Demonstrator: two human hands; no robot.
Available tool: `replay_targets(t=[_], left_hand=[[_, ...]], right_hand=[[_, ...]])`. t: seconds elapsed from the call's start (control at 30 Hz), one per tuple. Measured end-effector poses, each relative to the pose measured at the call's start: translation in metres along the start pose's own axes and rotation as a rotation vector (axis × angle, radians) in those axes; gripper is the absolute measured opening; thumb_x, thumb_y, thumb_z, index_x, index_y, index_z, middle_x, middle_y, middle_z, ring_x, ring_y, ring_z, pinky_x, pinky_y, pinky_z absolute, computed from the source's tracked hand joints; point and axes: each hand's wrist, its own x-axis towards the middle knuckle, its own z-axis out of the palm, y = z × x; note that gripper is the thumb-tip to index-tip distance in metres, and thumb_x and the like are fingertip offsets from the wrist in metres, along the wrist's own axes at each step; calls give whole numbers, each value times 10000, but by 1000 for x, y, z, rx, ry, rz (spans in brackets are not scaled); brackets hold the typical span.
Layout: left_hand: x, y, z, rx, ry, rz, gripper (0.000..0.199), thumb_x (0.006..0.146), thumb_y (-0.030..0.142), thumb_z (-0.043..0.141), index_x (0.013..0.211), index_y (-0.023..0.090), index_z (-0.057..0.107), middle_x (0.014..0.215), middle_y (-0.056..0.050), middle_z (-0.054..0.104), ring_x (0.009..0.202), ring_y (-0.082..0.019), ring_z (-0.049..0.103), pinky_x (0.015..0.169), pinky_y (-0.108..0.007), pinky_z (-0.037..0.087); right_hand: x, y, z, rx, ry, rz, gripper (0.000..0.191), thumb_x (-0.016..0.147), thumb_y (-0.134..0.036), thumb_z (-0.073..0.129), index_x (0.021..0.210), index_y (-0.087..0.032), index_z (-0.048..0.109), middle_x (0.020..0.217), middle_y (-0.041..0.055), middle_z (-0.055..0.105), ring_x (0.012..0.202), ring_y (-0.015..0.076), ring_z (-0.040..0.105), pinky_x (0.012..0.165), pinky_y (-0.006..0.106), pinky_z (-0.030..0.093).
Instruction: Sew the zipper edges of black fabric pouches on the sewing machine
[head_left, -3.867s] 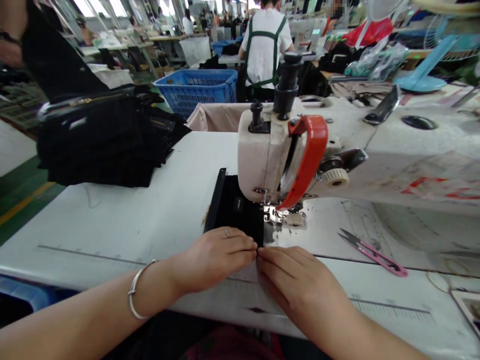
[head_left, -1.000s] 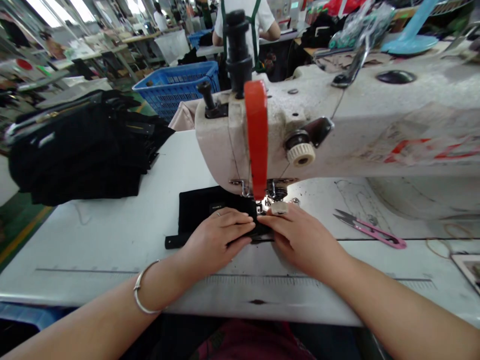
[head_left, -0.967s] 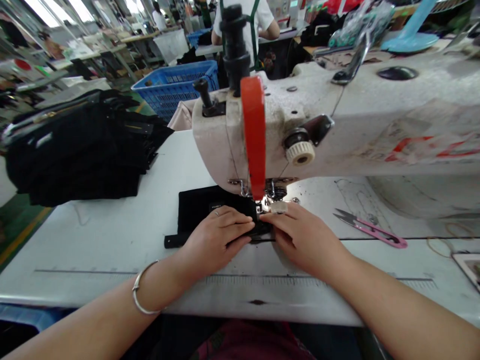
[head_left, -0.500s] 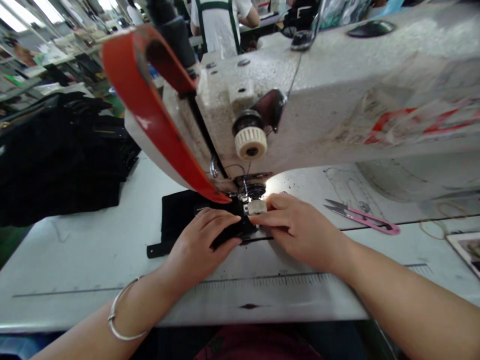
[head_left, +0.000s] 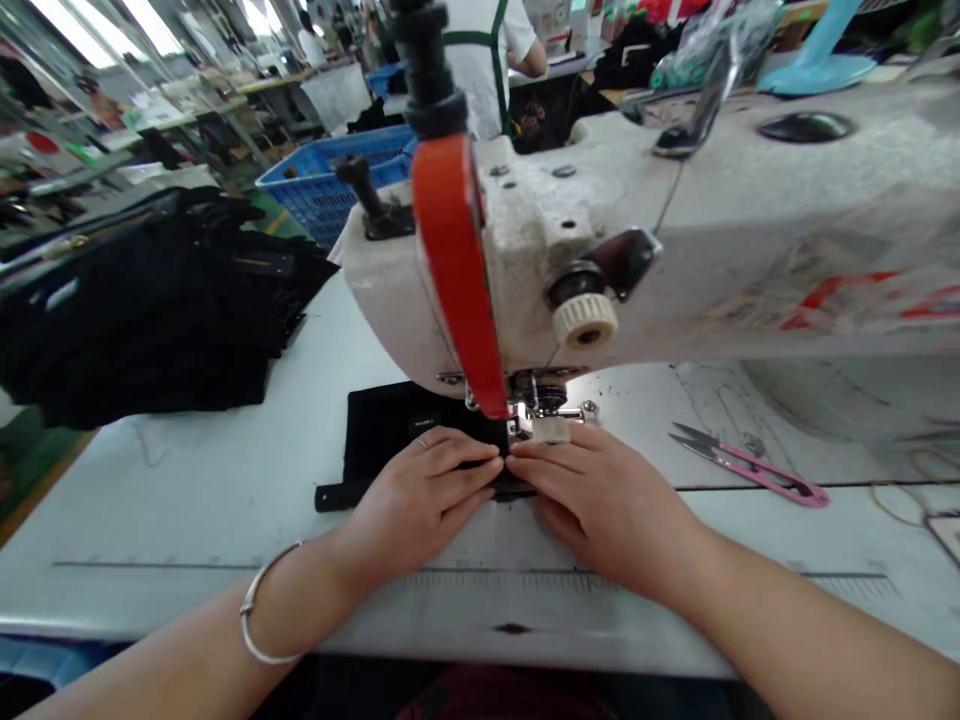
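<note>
A piece of black fabric (head_left: 379, 425) with a small dark label lies under the presser foot (head_left: 519, 425) of a sewing machine (head_left: 517, 200). A narrow black strip (head_left: 337, 497) sticks out at its lower left. My left hand (head_left: 427, 490), with a ring and a bangle, has its fingers together, thumb and fingertips closed on the fabric's near edge. Just right of the foot, my right hand (head_left: 592, 490) is closed at the same edge, fingertips almost touching the left ones. A pale block (head_left: 551, 430) sits by its knuckles. The fabric beneath both hands is hidden.
Pink-handled thread snips (head_left: 757, 470) lie on the table at right. A heap of black fabric pieces (head_left: 150, 300) is at left. Behind it stands a blue plastic basket (head_left: 322, 190). A red guard (head_left: 459, 270) hangs before the machine head. A person (head_left: 487, 60) is beyond.
The view has shifted, so the machine appears further right and the blue basket shows. My right fingertips have come closer to the left ones at the fabric edge.
</note>
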Motion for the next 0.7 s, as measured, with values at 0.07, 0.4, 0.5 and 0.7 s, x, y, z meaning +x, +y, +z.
replay_targets(t=[0.07, 0.4, 0.5, 0.7], left_hand=[[1, -4, 1, -16, 23, 12, 231, 887, 123, 627, 1112, 154, 673, 1077, -57, 695, 1001, -176, 614, 917, -343, 530], [15, -32, 3, -23, 31, 32, 164, 909, 199, 607, 1036, 196, 712, 1056, -27, 735, 990, -166, 673, 937, -339, 544], [17, -36, 3, -30, 28, 46, 169, 911, 222, 613, 1049, 209, 709, 1054, -22, 737, 1001, -164, 677, 965, -338, 530], [25, -64, -4, -168, -67, 86, 167, 912, 253, 623, 1032, 217, 733, 1030, -31, 749, 1008, -170, 684, 960, -323, 527]], right_hand=[[0, 0, 4, -11, -4, 6, 231, 895, -123, 496, 1046, -125, 671, 1019, 95, 702, 947, 222, 627, 890, 413, 509], [6, 0, 12, -27, 6, 73, 304, 866, -81, 524, 1130, -121, 670, 1082, 134, 639, 968, 265, 597, 829, 436, 543], [6, -5, 12, 15, -30, 96, 276, 860, -77, 506, 1049, -145, 695, 1058, 124, 631, 881, 240, 596, 755, 406, 541], [4, 3, 0, 8, 208, 201, 136, 881, -135, 518, 934, -122, 642, 957, 107, 608, 925, 231, 553, 817, 378, 488]])
